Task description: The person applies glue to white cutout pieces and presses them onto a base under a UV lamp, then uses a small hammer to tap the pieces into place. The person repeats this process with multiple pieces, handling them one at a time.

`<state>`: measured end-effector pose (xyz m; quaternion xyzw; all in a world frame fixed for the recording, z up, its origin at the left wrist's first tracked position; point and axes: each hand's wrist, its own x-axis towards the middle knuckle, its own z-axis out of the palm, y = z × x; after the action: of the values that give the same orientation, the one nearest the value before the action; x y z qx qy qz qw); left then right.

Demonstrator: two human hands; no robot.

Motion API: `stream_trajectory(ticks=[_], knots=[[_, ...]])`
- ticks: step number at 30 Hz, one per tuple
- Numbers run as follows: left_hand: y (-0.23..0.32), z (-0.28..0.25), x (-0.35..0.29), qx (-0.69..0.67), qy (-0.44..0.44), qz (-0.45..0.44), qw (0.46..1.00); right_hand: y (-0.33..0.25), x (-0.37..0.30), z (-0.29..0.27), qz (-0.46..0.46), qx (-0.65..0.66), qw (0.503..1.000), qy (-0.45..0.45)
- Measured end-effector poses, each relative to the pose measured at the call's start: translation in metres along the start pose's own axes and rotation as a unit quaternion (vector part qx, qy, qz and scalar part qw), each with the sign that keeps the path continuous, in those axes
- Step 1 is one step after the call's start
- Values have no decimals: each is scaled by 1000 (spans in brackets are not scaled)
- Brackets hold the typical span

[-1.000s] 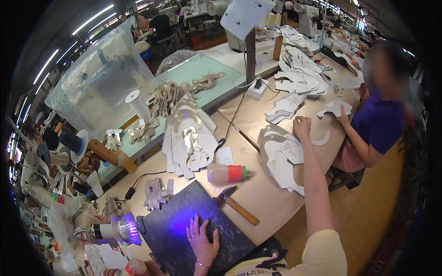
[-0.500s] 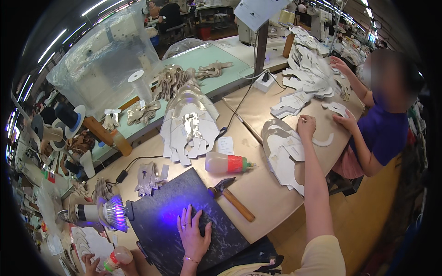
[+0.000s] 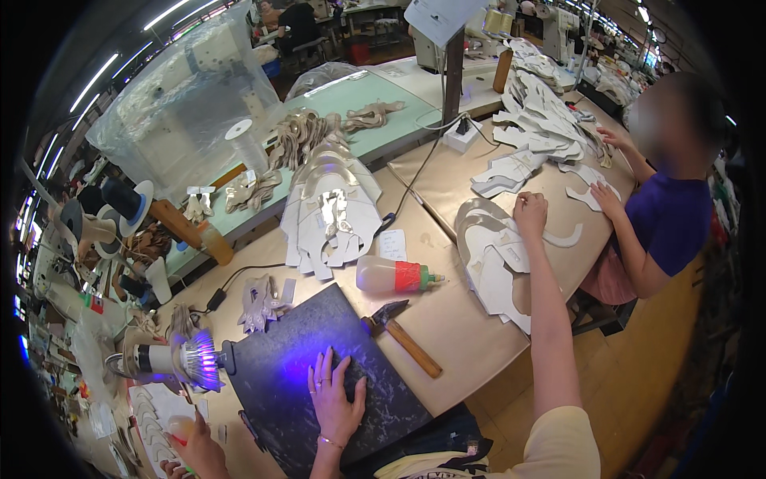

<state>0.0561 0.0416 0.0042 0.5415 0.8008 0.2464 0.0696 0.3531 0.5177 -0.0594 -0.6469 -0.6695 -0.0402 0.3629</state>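
In the head view, my left hand (image 3: 336, 401) lay flat on the dark board (image 3: 327, 317), fingers slightly spread, with the hammer (image 3: 413, 349) ahead and to its right. My right hand (image 3: 531, 214) was curled narrow beside the overlapping white pieces (image 3: 489, 259), which lay mostly to its left; I couldn't tell whether it pinched one. A light fingertip touch, I judged, suited such layers, keeping them undisturbed.
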Motion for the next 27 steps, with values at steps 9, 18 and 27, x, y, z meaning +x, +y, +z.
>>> stream_trajectory(ticks=[9,18,27], knots=[[-1,1,0,2,0,1,1000,-8,-3,-1,-11,-45,999,3],[-1,0,0,-3,-3,-4,1000,-6,-2,-1,-1,-38,999,0],[1,-1,1,1,-10,-12,1000,-3,-4,-5,26,53,998,21]])
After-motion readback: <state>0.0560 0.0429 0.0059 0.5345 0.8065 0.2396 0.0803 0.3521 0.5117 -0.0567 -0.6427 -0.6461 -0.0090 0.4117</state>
